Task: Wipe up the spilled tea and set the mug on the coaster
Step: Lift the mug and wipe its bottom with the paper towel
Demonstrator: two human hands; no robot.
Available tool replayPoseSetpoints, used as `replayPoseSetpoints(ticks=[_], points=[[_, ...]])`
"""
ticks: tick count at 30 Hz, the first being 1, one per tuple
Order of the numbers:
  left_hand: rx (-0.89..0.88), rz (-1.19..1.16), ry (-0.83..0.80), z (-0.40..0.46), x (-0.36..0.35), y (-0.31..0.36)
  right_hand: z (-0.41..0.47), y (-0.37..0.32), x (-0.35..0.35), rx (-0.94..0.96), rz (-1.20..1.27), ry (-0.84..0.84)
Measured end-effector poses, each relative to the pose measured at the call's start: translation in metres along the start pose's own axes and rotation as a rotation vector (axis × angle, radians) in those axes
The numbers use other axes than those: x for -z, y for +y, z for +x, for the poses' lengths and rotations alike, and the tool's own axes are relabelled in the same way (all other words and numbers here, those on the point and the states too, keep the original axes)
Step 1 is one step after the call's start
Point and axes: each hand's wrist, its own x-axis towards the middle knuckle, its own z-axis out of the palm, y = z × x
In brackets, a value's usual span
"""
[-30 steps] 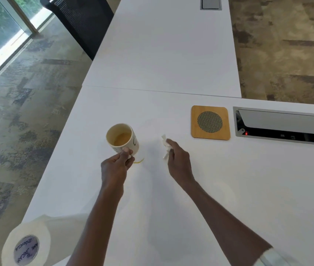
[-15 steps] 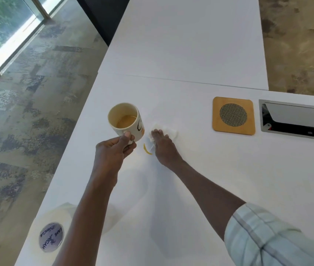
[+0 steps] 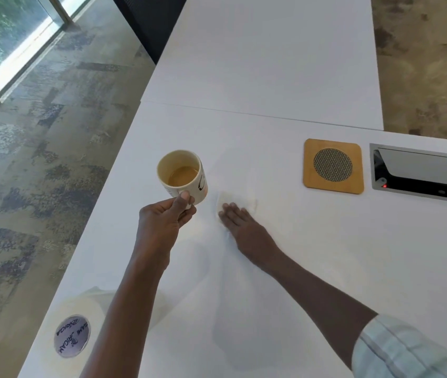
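Observation:
My left hand (image 3: 166, 221) grips the handle of a cream mug (image 3: 182, 175) with tea in it, held just above the white table (image 3: 271, 268). To its right, my right hand (image 3: 241, 223) lies flat, fingers together, pressing a white tissue (image 3: 240, 200) onto the table. No tea stain shows around the tissue. The square wooden coaster (image 3: 333, 165) with a round mesh centre lies further right, with nothing on it.
A roll of paper towel (image 3: 80, 328) lies near the table's front left edge. A metal cable hatch (image 3: 421, 173) is set into the table right of the coaster. The table's left edge drops to carpet; a dark chair (image 3: 148, 20) stands at the back.
My right hand brought the tissue down flat beside the mug and now covers the yellow tea mark that showed earlier. My left hand keeps the mug lifted.

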Motion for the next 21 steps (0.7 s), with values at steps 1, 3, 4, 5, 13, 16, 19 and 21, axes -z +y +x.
replayPoseSetpoints(ticks=[1, 3, 4, 5, 13, 16, 19, 21], points=[[-0.001, 0.003, -0.003, 0.0, 0.001, -0.001, 0.009, 0.002, 0.002, -0.046, 0.015, 0.013], [-0.007, 0.013, -0.009, 0.0, 0.002, -0.001, 0.033, -0.003, 0.001, -0.104, 0.059, 0.028], [-0.011, 0.017, -0.015, 0.0, 0.002, -0.001, 0.043, -0.008, 0.0, -0.115, 0.076, 0.028], [-0.014, 0.021, -0.019, 0.0, 0.001, -0.001, 0.052, -0.015, -0.003, -0.115, 0.09, 0.025], [-0.018, 0.007, -0.01, 0.003, -0.008, 0.005, 0.004, -0.031, -0.019, 0.194, 0.084, -0.074], [-0.02, 0.01, -0.02, 0.005, -0.008, 0.005, 0.0, -0.001, -0.004, 0.065, 0.049, -0.021], [-0.021, 0.025, -0.024, 0.009, -0.003, 0.007, 0.037, 0.006, 0.009, -0.085, 0.038, 0.034], [-0.025, 0.03, -0.033, 0.012, -0.001, 0.009, 0.067, -0.005, 0.008, -0.098, 0.053, 0.04]])
